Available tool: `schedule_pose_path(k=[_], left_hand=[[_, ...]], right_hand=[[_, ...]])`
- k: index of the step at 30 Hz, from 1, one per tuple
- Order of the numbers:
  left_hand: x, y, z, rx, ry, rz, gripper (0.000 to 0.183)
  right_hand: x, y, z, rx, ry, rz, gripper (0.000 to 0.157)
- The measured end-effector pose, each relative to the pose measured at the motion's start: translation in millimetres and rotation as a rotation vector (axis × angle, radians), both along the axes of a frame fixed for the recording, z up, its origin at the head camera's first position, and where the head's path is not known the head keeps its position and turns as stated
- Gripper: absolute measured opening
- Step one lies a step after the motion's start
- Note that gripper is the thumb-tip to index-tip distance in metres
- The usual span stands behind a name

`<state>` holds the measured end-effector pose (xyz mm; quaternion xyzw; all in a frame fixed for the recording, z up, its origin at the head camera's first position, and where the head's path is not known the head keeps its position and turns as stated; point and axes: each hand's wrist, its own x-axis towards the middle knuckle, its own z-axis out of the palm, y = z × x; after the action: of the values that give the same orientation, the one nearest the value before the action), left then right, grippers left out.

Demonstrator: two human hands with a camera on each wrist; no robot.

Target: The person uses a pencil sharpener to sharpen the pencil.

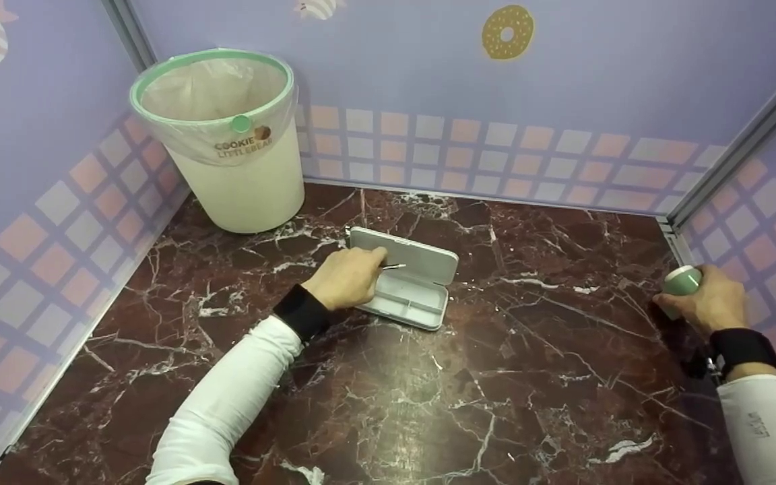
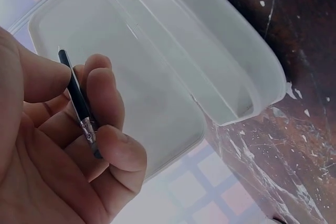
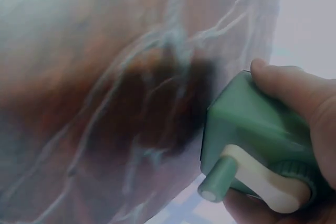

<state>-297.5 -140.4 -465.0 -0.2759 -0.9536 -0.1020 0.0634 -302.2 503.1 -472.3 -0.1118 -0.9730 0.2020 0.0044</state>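
Note:
My left hand [image 1: 347, 276] pinches a short dark pencil [image 2: 77, 90] with a silvery band near one end, between thumb and curled fingers. It is over an open white pencil case [image 1: 415, 296] on the table, whose lid [image 1: 422, 256] stands raised at the back. In the left wrist view the case's smooth lid and its tray lie behind the fingers. At the far right, my right hand [image 1: 718, 296] grips a green crank pencil sharpener [image 3: 257, 124] with a cream handle arm. The hand covers part of the sharpener.
A white waste bin [image 1: 246, 182] with a green rim and a clear liner stands at the back left. Patterned purple walls [image 1: 395, 60] enclose the dark red marbled table [image 1: 536, 377] at the back and both sides.

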Motion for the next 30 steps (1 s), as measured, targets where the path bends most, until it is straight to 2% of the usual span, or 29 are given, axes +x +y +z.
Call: schedule_pose_path(k=[5, 13, 24, 30], left_hand=[[1.9, 1, 0.6, 0.014, 0.013, -0.013, 0.009], [2.4, 3, 0.7, 0.014, 0.039, -0.022, 0.007], [3.8, 8, -0.2, 0.022, 0.000, -0.013, 0.007], [4.9, 13, -2.0, 0.026, 0.008, -0.033, 0.008]], right_hand=[[-5.2, -18, 13.1, -0.020, 0.039, 0.032, 0.097], [-8.4, -53, 30.3, -0.013, 0.165, 0.126, 0.088], [-3.1, -107, 48.8, 0.004, 0.260, 0.271, 0.084], [3.6, -138, 55.1, -0.020, 0.358, 0.378, 0.077]])
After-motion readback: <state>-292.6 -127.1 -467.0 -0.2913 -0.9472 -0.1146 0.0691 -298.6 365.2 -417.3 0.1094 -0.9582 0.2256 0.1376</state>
